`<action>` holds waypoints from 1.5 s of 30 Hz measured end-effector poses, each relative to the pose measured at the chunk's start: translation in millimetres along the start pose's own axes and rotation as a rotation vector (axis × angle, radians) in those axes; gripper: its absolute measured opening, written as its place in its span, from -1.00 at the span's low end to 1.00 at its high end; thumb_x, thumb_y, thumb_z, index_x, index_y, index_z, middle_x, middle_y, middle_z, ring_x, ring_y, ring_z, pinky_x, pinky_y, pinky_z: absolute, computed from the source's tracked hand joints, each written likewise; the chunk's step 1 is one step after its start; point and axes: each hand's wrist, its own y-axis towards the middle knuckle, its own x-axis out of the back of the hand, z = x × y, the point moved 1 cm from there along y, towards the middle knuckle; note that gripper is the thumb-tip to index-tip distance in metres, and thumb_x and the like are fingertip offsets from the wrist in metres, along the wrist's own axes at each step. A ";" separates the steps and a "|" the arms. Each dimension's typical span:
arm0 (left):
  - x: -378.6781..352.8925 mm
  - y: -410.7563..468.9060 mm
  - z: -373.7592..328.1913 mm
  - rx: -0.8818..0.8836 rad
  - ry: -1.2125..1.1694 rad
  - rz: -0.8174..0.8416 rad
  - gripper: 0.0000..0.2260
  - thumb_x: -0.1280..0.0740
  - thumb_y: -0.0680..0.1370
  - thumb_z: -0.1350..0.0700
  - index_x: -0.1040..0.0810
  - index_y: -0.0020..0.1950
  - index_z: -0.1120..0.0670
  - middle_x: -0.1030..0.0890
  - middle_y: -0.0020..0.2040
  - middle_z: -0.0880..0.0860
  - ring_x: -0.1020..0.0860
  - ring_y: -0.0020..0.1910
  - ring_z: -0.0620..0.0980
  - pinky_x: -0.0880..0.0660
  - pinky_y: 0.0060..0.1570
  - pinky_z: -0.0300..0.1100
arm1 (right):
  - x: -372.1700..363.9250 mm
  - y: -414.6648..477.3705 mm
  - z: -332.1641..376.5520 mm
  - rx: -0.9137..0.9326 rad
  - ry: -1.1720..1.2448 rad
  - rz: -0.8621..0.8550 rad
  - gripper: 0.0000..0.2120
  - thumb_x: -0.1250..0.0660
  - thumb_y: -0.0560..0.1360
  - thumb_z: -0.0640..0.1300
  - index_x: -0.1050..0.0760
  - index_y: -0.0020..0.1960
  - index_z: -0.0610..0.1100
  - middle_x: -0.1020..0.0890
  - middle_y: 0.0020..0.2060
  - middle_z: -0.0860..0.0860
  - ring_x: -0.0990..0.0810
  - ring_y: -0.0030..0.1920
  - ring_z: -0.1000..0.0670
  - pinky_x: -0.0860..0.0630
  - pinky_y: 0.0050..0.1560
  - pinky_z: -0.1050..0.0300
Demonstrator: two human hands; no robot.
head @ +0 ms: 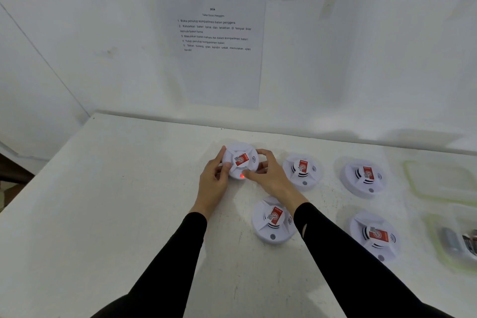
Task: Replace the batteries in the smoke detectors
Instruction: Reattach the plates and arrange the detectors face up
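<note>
A white, round smoke detector [240, 160] is grasped from both sides over the table [103, 214]. Its left rim is gripped by the left hand [214, 182], with the thumb laid on the top edge and the fingers curled at the side. Its right rim is held by the right hand [271, 175]. That hand's fingers are curled round the far edge and its thumb [249, 174] is pressed on the near edge, touching a glowing red light [242, 176]. The face is turned upward and a red label is seen at its middle. Whether the detector lies flat on the surface or is slightly lifted cannot be told.

Just right of the grip, beyond the right hand, a second detector [302, 170] is laid face up. A third detector [364, 177] is placed further right. Nearer the person than the grip, a fourth detector [273, 219] is partly covered by the black right sleeve [348, 266]. A fifth detector [374, 235] is set to the right of that sleeve. On these four the small button at the near edge is unlit.

Well to the right of the grip, a clear lid [438, 181] with a green rim is laid flat. Nearer the person, a clear container [433, 230] is seen with blurred metallic cylinders [468, 241] inside, apparently batteries. Behind the grip, a printed instruction sheet [219, 54] is fixed to the wall.
</note>
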 end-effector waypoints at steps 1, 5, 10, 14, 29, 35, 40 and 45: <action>0.2 -0.1 0.6 0.000 0.001 0.003 -0.60 -0.25 0.67 0.06 -0.37 0.52 -0.01 -0.57 0.21 -0.13 -0.51 0.22 -0.16 -0.37 0.08 -0.54 | -0.1 -0.3 0.2 0.001 0.001 -0.002 -0.38 -0.54 0.37 -0.11 -0.31 0.31 0.08 -0.57 -0.04 0.03 -0.58 -0.03 0.02 -0.50 -0.11 0.25; 0.1 -0.4 0.7 0.002 0.007 0.005 -0.60 -0.24 0.67 0.04 -0.37 0.52 -0.02 -0.57 0.20 -0.11 -0.51 0.19 -0.21 -0.39 0.06 -0.52 | 0.8 -0.1 -1.0 -0.003 0.003 0.004 -0.40 -0.54 0.37 -0.10 -0.31 0.28 0.12 -0.57 -0.04 0.01 -0.58 -0.04 0.03 -0.51 -0.09 0.22; 0.1 -1.3 -3.1 0.019 0.002 -0.002 -0.60 -0.24 0.67 0.06 -0.36 0.52 0.00 -0.55 0.18 -0.12 -0.50 0.16 -0.22 -0.37 0.01 -0.60 | 5.1 -0.1 -0.2 -0.034 0.055 0.039 -0.51 -0.46 0.46 -0.03 -0.35 0.33 0.09 -0.57 0.02 -0.04 -0.57 -0.02 0.04 -0.54 -0.04 0.21; 0.2 -0.6 -2.4 0.031 -0.018 -0.004 -0.59 -0.26 0.66 0.06 -0.36 0.52 -0.01 -0.54 0.17 -0.20 -0.48 0.17 -0.32 -0.36 0.03 -0.59 | 6.9 1.2 -0.9 -0.069 0.109 0.056 -0.68 -0.30 0.57 0.01 -0.37 0.30 0.13 -0.58 0.07 -0.09 -0.58 0.03 0.00 -0.56 0.05 0.16; -0.3 -1.1 -3.2 0.030 -0.006 0.005 -0.60 -0.24 0.67 0.09 -0.36 0.52 0.00 -0.52 0.22 -0.17 -0.44 0.17 -0.38 -0.33 0.03 -0.62 | 7.3 2.5 -3.2 -0.049 0.099 0.005 -0.70 -0.19 0.63 -0.16 -0.38 0.33 0.04 -0.59 -0.01 -0.06 -0.60 -0.10 0.07 -0.58 -0.03 0.22; -0.3 1.2 1.0 0.035 -0.019 0.006 -0.60 -0.25 0.67 0.07 -0.37 0.52 -0.02 -0.54 0.25 -0.16 -0.49 0.24 -0.22 -0.37 0.12 -0.51 | 7.6 2.1 -3.1 -0.049 0.101 0.004 -0.70 -0.20 0.63 -0.15 -0.39 0.33 0.05 -0.59 -0.01 -0.06 -0.60 -0.09 0.07 -0.58 -0.02 0.21; -0.5 3.0 5.8 0.029 -0.016 0.018 -0.59 -0.25 0.67 0.04 -0.36 0.53 -0.05 -0.57 0.30 -0.11 -0.51 0.29 -0.12 -0.43 0.26 -0.25 | 7.4 2.2 -2.7 -0.054 0.107 0.003 -0.70 -0.20 0.62 -0.15 -0.39 0.33 0.06 -0.59 -0.04 -0.02 -0.59 -0.10 0.08 -0.58 -0.01 0.21; -0.8 3.6 7.9 0.028 -0.024 0.019 -0.59 -0.26 0.66 0.03 -0.37 0.53 -0.04 -0.57 0.29 -0.10 -0.52 0.29 -0.11 -0.46 0.29 -0.17 | 7.6 2.1 -2.5 -0.051 0.107 0.005 -0.70 -0.20 0.63 -0.16 -0.39 0.33 0.06 -0.59 -0.03 -0.04 -0.59 -0.10 0.07 -0.57 -0.06 0.25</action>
